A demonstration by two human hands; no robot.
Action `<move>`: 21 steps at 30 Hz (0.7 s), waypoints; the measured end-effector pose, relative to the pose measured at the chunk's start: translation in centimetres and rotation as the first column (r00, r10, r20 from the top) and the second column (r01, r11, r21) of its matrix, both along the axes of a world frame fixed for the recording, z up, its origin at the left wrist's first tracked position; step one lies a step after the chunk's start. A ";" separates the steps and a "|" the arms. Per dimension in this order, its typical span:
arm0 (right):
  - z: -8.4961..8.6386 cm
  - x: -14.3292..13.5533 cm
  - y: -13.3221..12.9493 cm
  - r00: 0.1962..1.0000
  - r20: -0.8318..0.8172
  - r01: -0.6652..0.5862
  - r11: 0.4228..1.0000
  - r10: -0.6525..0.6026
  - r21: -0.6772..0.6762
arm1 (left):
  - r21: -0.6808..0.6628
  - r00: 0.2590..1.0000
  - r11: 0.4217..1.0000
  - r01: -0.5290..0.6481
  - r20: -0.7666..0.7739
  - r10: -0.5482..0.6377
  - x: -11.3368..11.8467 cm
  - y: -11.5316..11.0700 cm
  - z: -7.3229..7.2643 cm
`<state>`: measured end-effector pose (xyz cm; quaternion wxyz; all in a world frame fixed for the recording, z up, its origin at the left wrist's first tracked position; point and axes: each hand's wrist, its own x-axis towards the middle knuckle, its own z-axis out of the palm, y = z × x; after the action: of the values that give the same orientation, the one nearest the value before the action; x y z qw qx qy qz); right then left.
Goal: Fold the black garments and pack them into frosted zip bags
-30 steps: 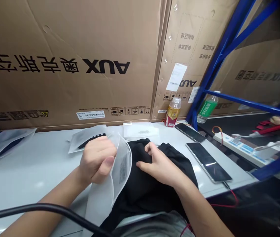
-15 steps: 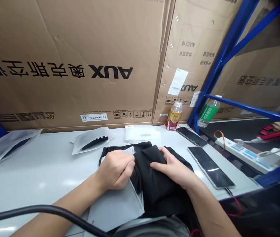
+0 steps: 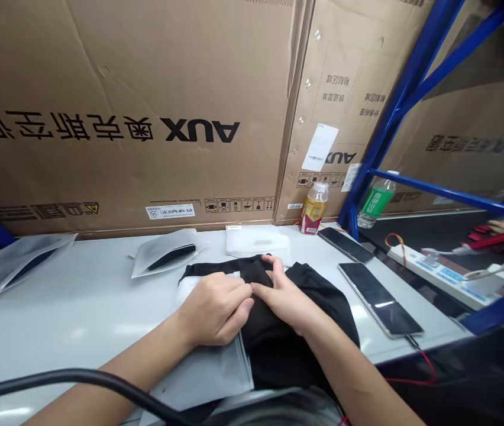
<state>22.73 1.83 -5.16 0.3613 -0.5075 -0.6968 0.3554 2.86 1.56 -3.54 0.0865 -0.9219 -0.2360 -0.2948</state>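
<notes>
A folded black garment (image 3: pixel 296 355) lies in front of me on the table, partly on and beside a frosted plastic bag (image 3: pixel 207 378). My left hand (image 3: pixel 219 310) is closed in a fist at the bag's edge, where it meets the black cloth; its fingertips are hidden. My right hand (image 3: pixel 287 299) grips the garment from the right, thumb on top and touching the left hand's knuckles. Its index finger stretches toward the far side, while the remaining fingers are mostly covered.
Frosted bags with dark contents, one at far left (image 3: pixel 16 266) and another at centre (image 3: pixel 167 254), lie behind. Two phones (image 3: pixel 380 302) and a drink bottle (image 3: pixel 315 208) stand or lie right. Large cartons (image 3: pixel 123 71) and a blue frame (image 3: pixel 378 130) border the table. A black cable (image 3: pixel 78 376) crosses the foreground.
My right hand has moved left across the garment until its thumb meets the left hand. The cloth between the hands has shifted, and the left hand has moved slightly right.
</notes>
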 end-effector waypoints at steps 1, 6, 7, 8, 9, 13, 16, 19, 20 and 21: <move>-0.3 -0.5 -0.4 1.000 -0.010 0.008 1.000 -0.008 -0.013 | -0.009 1.000 1.000 -0.011 0.004 0.011 -0.1 0.1 0.0; -0.2 -2.1 -3.6 0.999 0.034 0.020 0.998 -0.023 0.068 | -0.015 1.000 1.000 -0.019 0.020 0.020 -0.4 0.4 0.2; 0.1 -1.9 -4.1 0.998 0.062 0.012 0.993 -0.019 0.118 | -0.014 1.000 1.000 -0.012 0.021 0.013 -0.5 0.4 0.4; 0.6 -1.4 -4.5 0.996 0.091 -0.011 0.989 -0.002 0.148 | -0.011 1.000 1.000 -0.004 0.025 0.004 -0.5 0.4 0.5; 1.1 -0.5 -4.6 0.992 0.120 -0.058 0.987 0.040 0.147 | -0.009 1.000 1.000 0.005 0.031 -0.005 -0.6 0.4 0.7; 2.8 4.4 -4.6 0.874 0.251 -0.411 0.909 0.416 -0.076 | 0.022 0.996 0.999 0.031 0.088 -0.033 -1.1 0.6 1.4; 3.6 5.9 -4.4 0.784 0.342 -0.500 0.854 0.517 -0.144 | 0.026 0.997 0.997 0.069 0.018 -0.069 -1.5 0.9 1.6; 4.1 4.5 -4.2 0.766 0.399 -0.512 0.854 0.504 -0.095 | -0.014 0.982 0.993 0.120 -0.148 -0.121 -1.5 1.0 2.2; 4.2 3.8 -4.2 0.767 0.400 -0.514 0.854 0.501 -0.083 | -0.031 0.975 0.993 0.110 -0.192 -0.114 -1.5 0.9 2.7; 4.4 3.0 -4.1 0.778 0.391 -0.504 0.860 0.492 -0.079 | -0.054 0.969 0.995 0.083 -0.229 -0.093 -1.5 0.8 3.2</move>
<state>25.74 -2.31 -0.80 0.1127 -0.3610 -0.8698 0.3170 1.34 2.33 -0.35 0.0801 -0.9612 -0.1897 -0.1836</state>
